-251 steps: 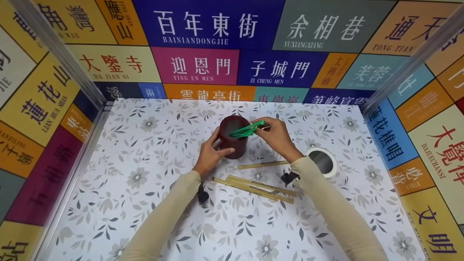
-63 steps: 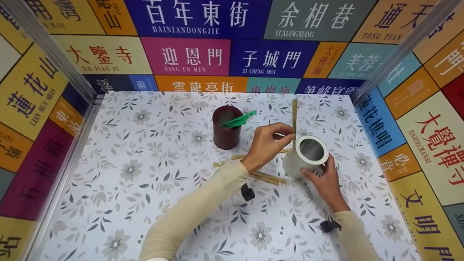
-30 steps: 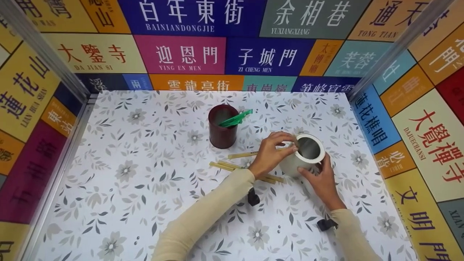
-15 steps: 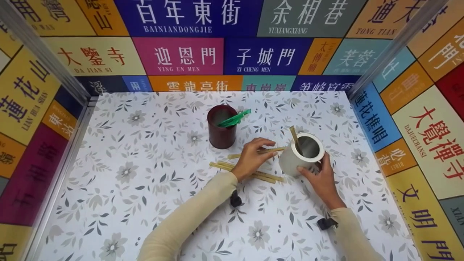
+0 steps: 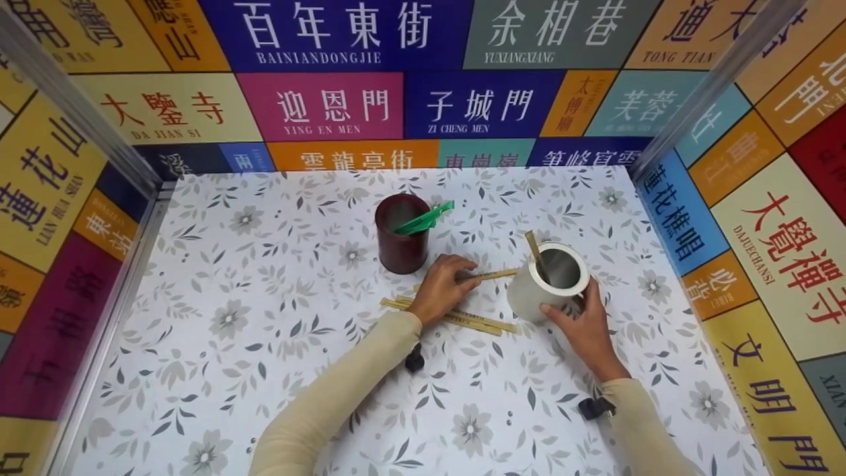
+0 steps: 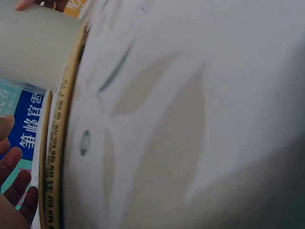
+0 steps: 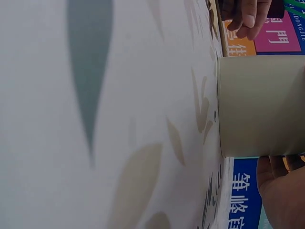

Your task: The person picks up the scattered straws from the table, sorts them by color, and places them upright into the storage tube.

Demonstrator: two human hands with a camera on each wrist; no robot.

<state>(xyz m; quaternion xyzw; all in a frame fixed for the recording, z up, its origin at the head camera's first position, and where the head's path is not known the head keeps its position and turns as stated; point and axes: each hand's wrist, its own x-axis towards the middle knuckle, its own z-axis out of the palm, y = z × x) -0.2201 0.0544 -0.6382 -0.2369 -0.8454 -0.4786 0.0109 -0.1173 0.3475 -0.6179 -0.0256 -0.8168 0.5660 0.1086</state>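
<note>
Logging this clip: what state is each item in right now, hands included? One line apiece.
Dark red cup: upright, open-topped
Green sticks: leaning inside it, ends protruding
White cup: upright, open-topped
Yellow stick inside it: leaning on the rim
Single yellow stick: flat, partly hidden
Yellow stick pile: flat, overlapping
Left hand: over the sticks, holding nothing
Right hand: gripping the white cup

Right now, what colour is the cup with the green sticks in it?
Dark reddish brown; the cup shows best in the head view.
</note>
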